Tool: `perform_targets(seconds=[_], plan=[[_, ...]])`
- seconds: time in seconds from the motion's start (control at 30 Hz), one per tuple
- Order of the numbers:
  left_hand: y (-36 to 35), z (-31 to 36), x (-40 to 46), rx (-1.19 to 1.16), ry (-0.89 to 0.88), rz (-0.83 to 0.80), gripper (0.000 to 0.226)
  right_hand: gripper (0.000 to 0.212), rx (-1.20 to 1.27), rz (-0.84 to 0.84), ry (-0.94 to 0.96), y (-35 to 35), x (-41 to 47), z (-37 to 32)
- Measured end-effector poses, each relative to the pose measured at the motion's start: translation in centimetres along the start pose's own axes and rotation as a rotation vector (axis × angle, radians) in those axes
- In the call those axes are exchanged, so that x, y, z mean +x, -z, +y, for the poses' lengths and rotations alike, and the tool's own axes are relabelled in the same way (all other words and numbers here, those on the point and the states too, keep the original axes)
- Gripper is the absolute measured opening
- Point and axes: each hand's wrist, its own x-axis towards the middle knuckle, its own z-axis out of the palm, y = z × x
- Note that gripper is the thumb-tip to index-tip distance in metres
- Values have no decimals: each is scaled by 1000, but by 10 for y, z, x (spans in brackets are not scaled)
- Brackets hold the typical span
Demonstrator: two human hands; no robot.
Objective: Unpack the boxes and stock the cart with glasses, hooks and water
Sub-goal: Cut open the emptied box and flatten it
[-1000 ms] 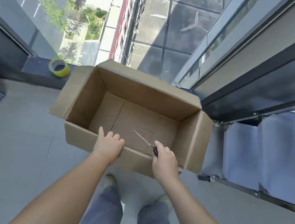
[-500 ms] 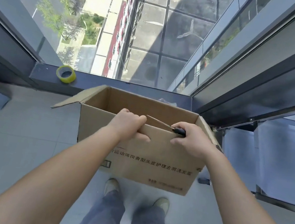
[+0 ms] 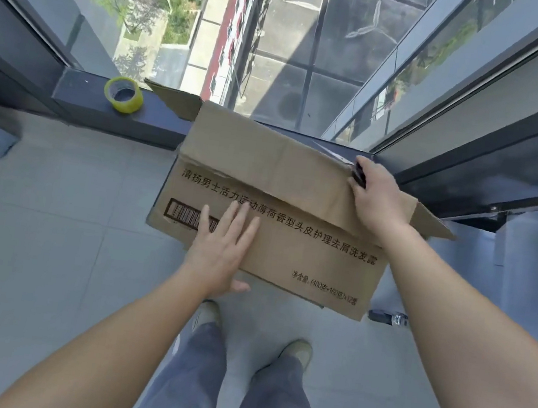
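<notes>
By the window sill (image 3: 78, 97), I tip the cardboard box (image 3: 279, 219) onto its side; its inside faces away, contents unseen. My left hand (image 3: 220, 242) presses flat, fingers straight, on the printed panel; my right hand (image 3: 377, 198) grips scissors (image 3: 357, 171) against the top edge. Likely next: collapsing it, blades clear. A tape roll (image 3: 124, 94) sits on the sill's left end.

The cardboard box (image 3: 290, 241) bore a barcode (image 3: 186, 216), one printed line "清扬男士活力运动薄荷香型头皮护理去屑洗发露", and smaller print "净含量: (400克+160克)×12", its final character illegible.
</notes>
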Motion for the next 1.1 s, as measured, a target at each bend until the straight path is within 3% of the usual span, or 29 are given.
perform_targets(seconds=[0.1,0.2,0.3,0.43,0.5,0.57,0.67,0.73,0.8,0.9,1.1], plan=[[-9,-3,2,1,86,-27,102,49,-69,110,-64,-19,-3,3],[-1,-12,12,-85,123,-2,90,48,108,374,-73,-30,-30,6],[-1,-20,17,-224,187,26,97,45,138,570,-186,-52,-80,14],[-5,-19,13,-276,193,41,91,45,12,292,-158,-104,-142,14],[-3,-17,10,-384,285,109,83,44,-18,218,-187,-117,-154,11],[-3,-25,8,-518,485,217,81,42,-36,242,-272,-121,-159,13],[-8,-46,7,-755,776,264,95,41,-20,324,-459,-118,-163,21],[-12,-55,9,-1014,852,246,105,42,10,316,-582,-113,-167,27],[-20,-60,12,-1224,861,281,100,42,66,337,-697,-109,-166,32],[-26,-59,14,-1243,890,384,88,42,194,370,-709,-109,-161,33],[-16,-47,6,-1030,854,559,82,46,265,457,-576,-99,-159,35]])
